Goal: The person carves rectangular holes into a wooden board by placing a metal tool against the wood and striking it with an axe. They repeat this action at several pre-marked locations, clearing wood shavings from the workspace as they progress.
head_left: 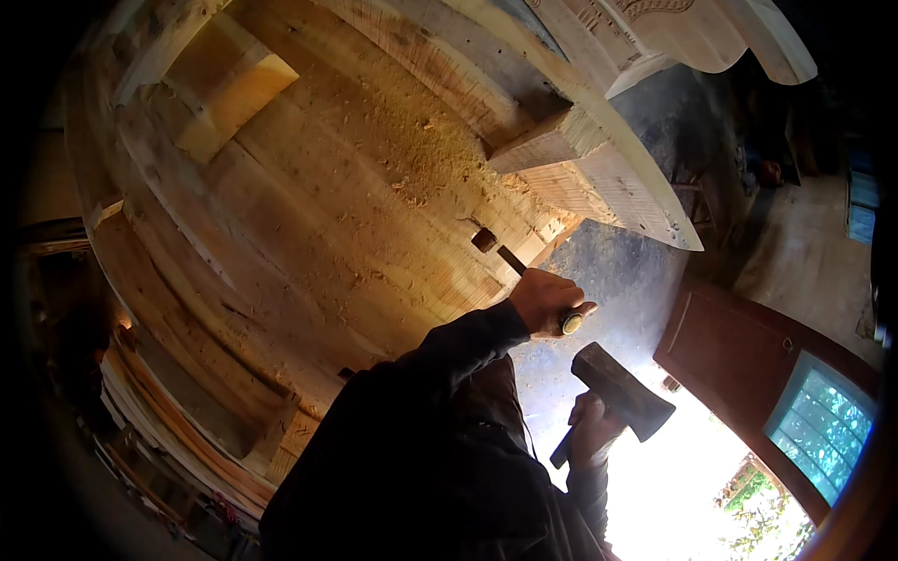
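Note:
My left hand (545, 301) is closed around a chisel. The chisel's dark blade (511, 260) slants up and left, its tip close to a small square hole (484, 240) cut in a broad wooden panel (318, 206). Past my fist pokes the round, pale butt of the handle. Lower and to the right, my right hand (593, 432) grips a hatchet by its handle. The dark, heavy hatchet head (625, 391) is raised clear of the wood, apart from the chisel. Sawdust and chips (421, 154) lie scattered on the panel beyond the hole.
A thick timber piece (561, 154) juts up at the panel's far right. Another wooden block (238, 107) stands at the far left. Carved pale wood (645, 37) shows at the top right. On the right are a red-brown door (725, 337) and glaring daylight; stacked boards (178, 411) lie at left.

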Available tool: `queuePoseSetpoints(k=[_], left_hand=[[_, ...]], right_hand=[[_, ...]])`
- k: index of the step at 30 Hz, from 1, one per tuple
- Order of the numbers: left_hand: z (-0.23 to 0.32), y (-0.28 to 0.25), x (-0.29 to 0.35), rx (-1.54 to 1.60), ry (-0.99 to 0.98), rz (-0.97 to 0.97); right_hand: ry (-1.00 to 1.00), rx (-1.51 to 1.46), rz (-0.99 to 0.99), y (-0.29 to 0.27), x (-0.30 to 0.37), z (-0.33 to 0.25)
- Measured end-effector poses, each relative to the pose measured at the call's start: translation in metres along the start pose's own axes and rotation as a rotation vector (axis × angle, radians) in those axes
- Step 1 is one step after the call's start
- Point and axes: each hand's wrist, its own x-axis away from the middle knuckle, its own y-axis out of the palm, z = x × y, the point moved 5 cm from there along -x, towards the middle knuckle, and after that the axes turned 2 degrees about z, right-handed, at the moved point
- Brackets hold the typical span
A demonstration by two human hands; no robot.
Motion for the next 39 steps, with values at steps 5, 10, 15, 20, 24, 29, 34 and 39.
queuePoseSetpoints(k=[5,10,15,20,24,29,34,39], left_hand=[[-0.009,-0.011,0.001,-0.011,-0.056,0.061],[-0.016,-0.018,0.005,0.024,-0.096,0.087],[-0.016,-0.023,0.002,0.044,-0.086,0.140],[-0.021,-0.026,0.000,0.048,-0.119,0.185],[-0.024,-0.033,-0.002,0.078,-0.124,0.217],[-0.026,-0.039,-0.002,0.078,-0.142,0.228],[-0.028,-0.028,0.022,0.008,-0.225,0.078],[-0.040,-0.041,0.008,0.038,-0.226,0.240]], right_hand=[[0.060,-0.045,-0.012,0.002,0.002,0.015],[0.106,0.008,-0.028,0.011,0.005,0.009],[0.046,0.056,-0.089,0.016,0.002,0.002],[0.049,0.117,-0.114,0.026,-0.001,-0.011],[-0.050,0.108,-0.110,0.031,-0.012,-0.035],[-0.230,-0.281,-0.079,0.033,-0.020,-0.040],[-0.517,0.606,-0.206,0.076,-0.026,-0.057],[0.037,0.056,-0.104,0.056,-0.033,-0.036]])
